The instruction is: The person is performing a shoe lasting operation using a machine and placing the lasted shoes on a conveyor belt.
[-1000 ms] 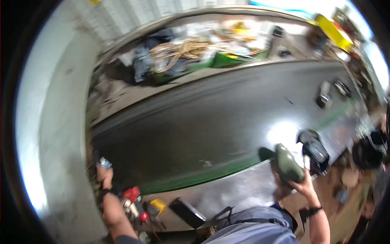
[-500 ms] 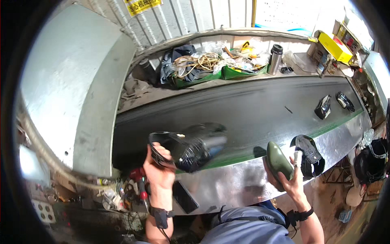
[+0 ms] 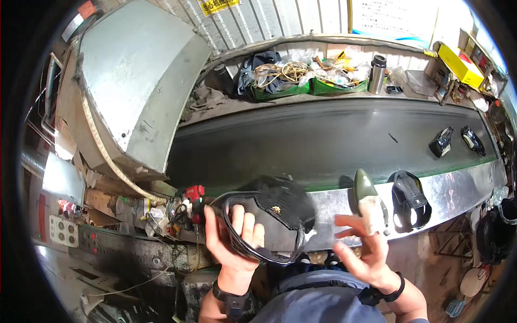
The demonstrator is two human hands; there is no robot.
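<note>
My left hand (image 3: 237, 242) is closed round the rim of a shiny black shoe upper (image 3: 293, 202), its fingers inside the opening. The shoe is tilted above the bench's metal edge, slightly blurred. My right hand (image 3: 366, 250) is open with fingers spread, one wrapped in white tape. Beyond its fingertips a green shoe last (image 3: 365, 183) lies on the metal edge; the taped finger overlaps it, and I cannot tell whether they touch. Just right of the last rests another black shoe upper (image 3: 412, 196), its opening toward me.
A dark conveyor belt (image 3: 323, 142) runs behind the metal edge (image 3: 463, 188). Two black shoes (image 3: 441, 142) lie at its right end. Green bins (image 3: 280, 94) of cords and scraps and a steel flask (image 3: 377, 75) line the back. Left are a metal hood (image 3: 140, 70) and a red power tool (image 3: 195, 196).
My right hand has let go of the green last, which now lies on the metal edge. My left hand has brought the black shoe upper right and nearer, turning its opening toward me.
</note>
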